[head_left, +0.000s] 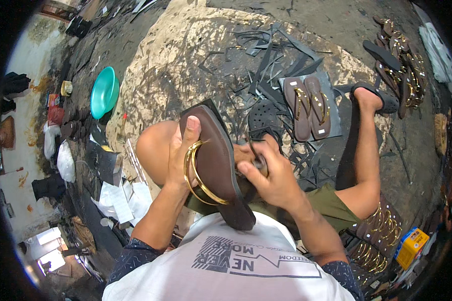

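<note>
Brown sandal [216, 160], gold straps [206, 194], held above the lap, toe end pointing away, heel end down by the white shirt [281, 246]. Black sheet [212, 105] under the sole, jutting past the toe edge.

Left hand [177, 163]: gripping the sandal from its left side, thumb flat on the footbed, the other fingers mostly hidden behind. Right hand [271, 175]: close beside the sandal's right edge, fingers curled around a small dark object [259, 161]; kind not clear. Cannot tell whether that object touches the sole.

Ground beyond: tangle of dark offcut strips [271, 60]; near them two brown sandals [302, 108] side by side on a grey sheet [335, 120]. Black clog [261, 114] on one foot, just past the hands. Heap of gold-trimmed sandals [402, 55] far right; more gold-strapped ones [376, 236] lower right, beside a yellow box [412, 248]. Left side: green basin [104, 93], tilted in view; loose white papers [123, 201] nearer.
</note>
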`<state>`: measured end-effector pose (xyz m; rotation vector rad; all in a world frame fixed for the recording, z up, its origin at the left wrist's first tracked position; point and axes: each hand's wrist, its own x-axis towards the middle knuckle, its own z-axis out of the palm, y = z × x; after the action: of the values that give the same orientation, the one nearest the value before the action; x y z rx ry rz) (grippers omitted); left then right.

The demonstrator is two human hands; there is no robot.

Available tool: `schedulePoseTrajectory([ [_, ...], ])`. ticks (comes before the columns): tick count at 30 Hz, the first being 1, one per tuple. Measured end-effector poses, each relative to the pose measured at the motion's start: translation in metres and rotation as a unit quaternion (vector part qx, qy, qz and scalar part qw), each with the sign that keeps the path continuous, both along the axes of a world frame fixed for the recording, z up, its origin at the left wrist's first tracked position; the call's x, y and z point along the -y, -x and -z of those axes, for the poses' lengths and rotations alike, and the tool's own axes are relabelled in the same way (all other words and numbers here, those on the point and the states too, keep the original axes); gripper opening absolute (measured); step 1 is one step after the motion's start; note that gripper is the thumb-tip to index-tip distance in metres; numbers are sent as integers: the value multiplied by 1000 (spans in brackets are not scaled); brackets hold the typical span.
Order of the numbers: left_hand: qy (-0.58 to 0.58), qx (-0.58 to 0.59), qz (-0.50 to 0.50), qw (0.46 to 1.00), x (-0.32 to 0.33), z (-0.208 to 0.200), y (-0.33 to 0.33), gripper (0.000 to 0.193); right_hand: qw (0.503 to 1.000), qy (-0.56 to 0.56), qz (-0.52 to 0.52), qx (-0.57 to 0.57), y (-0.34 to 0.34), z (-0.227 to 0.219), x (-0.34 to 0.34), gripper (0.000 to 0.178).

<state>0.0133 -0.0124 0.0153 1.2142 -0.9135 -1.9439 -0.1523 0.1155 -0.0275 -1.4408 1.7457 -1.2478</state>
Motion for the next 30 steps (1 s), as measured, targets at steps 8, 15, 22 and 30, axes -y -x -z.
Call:
schedulePoseTrajectory([
  [8,-8,81,-13,997,-21,2,-8,56,994,-106,-6,-1,-28,53,-41,39],
  [15,45,34,75,996,-16,-1,-14,57,995,-36,-78,-44,5,-9,42,34],
  [22,101,41,134,985,-4,0,-18,51,979,-46,-198,-10,35,-44,74,34],
  [30,65,96,282,952,-17,5,-27,45,957,-169,-213,-98,77,-26,-26,34],
])
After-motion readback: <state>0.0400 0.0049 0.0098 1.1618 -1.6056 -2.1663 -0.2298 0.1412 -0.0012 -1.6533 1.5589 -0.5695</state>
